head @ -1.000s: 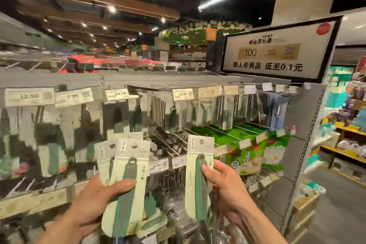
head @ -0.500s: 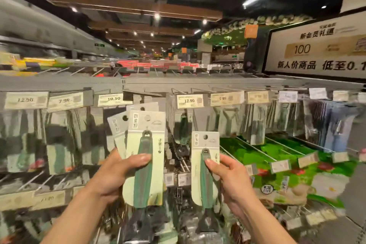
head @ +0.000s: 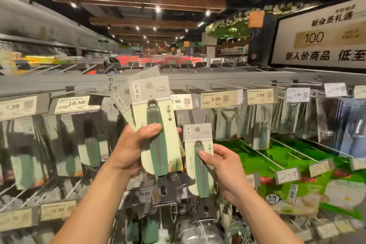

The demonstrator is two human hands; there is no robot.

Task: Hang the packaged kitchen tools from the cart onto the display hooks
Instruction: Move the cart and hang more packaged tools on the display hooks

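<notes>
Facing a grey hook rack point(head: 237, 78) under ceiling spotlights point(head: 157, 9), the left hand point(head: 130, 150) is gripping fanned packaged tools point(head: 153, 117), the right hand point(head: 227, 170) pinching one package point(head: 200, 176).

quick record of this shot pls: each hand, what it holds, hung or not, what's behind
left hand: grips a fan of green-handled packages, held up at the top rail
right hand: pinches a single package, held lower
hung: no hook shows through either card's hole
rack: peelers hang under the 5.99 tag
</notes>
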